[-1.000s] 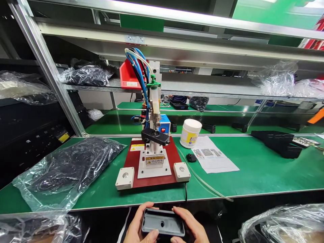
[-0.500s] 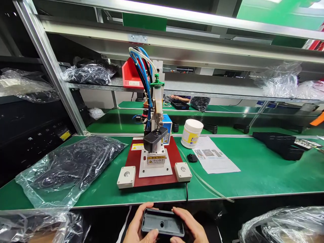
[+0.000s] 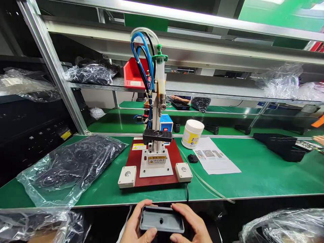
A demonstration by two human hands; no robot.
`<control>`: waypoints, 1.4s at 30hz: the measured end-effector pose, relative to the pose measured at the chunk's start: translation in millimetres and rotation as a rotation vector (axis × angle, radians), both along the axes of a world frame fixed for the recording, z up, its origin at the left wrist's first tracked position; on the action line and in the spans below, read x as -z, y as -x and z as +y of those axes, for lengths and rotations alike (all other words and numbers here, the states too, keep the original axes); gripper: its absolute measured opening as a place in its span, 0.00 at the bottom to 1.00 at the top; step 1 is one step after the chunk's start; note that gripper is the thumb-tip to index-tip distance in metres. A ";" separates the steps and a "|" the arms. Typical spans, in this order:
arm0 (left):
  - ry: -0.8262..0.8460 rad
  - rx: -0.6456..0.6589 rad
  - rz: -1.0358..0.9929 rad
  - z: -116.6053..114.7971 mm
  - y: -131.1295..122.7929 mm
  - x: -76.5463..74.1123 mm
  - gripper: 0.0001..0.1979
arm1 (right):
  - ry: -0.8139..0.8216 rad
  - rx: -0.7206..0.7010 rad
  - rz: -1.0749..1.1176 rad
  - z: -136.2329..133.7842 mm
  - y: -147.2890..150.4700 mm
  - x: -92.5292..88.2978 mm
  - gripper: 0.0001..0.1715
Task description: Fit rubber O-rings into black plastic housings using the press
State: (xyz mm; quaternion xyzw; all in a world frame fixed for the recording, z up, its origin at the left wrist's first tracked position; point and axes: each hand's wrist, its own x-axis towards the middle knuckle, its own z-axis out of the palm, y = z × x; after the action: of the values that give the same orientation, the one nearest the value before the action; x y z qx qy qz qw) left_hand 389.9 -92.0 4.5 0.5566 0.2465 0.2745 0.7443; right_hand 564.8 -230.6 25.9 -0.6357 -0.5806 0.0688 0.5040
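Between my two hands, just below the bench's front edge, is a black rectangular plastic housing (image 3: 162,219), its hollow side facing up with a small hole in the floor. My left hand (image 3: 138,224) grips its left end, thumb on the near rim. On the right end, my right hand (image 3: 192,224) holds it the same way. Past them stands a benchtop dispensing machine (image 3: 157,155) with a syringe (image 3: 160,74) of pale fluid. A similar black part (image 3: 157,135) lies level on its fixture, under the raised nozzle.
Two white button boxes (image 3: 127,176) flank the machine's red base. A bag of dark parts (image 3: 76,165) lies left. To the right are a white tub (image 3: 192,134), a small black piece (image 3: 192,158), a printed sheet (image 3: 216,158), a clear tube and black trays (image 3: 278,145).
The syringe and nozzle have risen away from the black part. That part has turned from slanted to straight across. My hands still hold the housing, almost unmoved. A hand appears at the far right edge.
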 end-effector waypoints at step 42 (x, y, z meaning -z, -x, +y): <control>-0.751 -0.422 -0.192 161.5 -136.9 -146.2 0.15 | -0.632 0.262 -0.048 206.3 -73.8 -129.7 0.19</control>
State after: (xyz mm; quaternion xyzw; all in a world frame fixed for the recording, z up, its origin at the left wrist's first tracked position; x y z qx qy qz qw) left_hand 526.8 69.5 150.7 0.6981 0.1672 0.5415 0.4375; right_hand 638.6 -24.3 155.5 -0.5188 -0.4982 -0.1948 0.6669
